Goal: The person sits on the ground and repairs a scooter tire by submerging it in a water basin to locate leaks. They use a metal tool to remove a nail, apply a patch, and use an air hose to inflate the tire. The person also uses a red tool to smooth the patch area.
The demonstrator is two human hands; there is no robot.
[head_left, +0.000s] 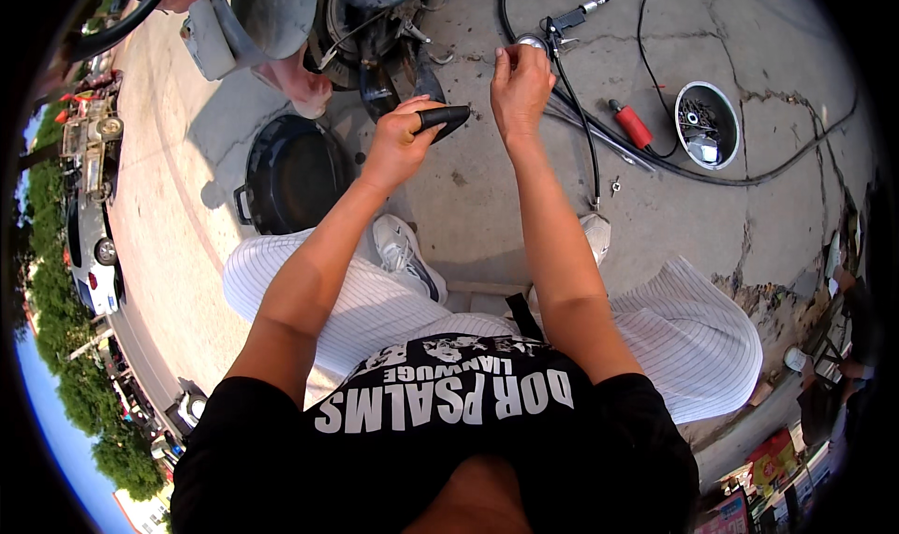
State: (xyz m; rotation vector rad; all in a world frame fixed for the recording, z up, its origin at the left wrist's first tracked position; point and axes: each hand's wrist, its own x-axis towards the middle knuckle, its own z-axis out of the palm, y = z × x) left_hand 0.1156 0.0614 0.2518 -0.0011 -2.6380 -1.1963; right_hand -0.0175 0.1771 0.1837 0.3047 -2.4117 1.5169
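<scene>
My left hand [398,146] is closed round a black, tapered, handle-like piece [443,117], whose narrow end points right. Its exact kind I cannot make out. To the right, my right hand [521,94] is raised with its fingers curled in and the thumb pressed to them. Whatever it may hold is hidden or too small to see. Just beyond that hand lies an air inflator gun [566,21] with a round gauge and black hose, on the concrete. Past my left hand stands the underside and wheel of a motorbike or scooter [379,85].
A black tub [295,174] with a side handle is at the left. On the right sit a metal bowl [733,127] of small metal parts and a red-handled tool [632,125]. Hoses [749,180] and metal rods [609,139] cross the cracked ground. My shoes [405,253] are below.
</scene>
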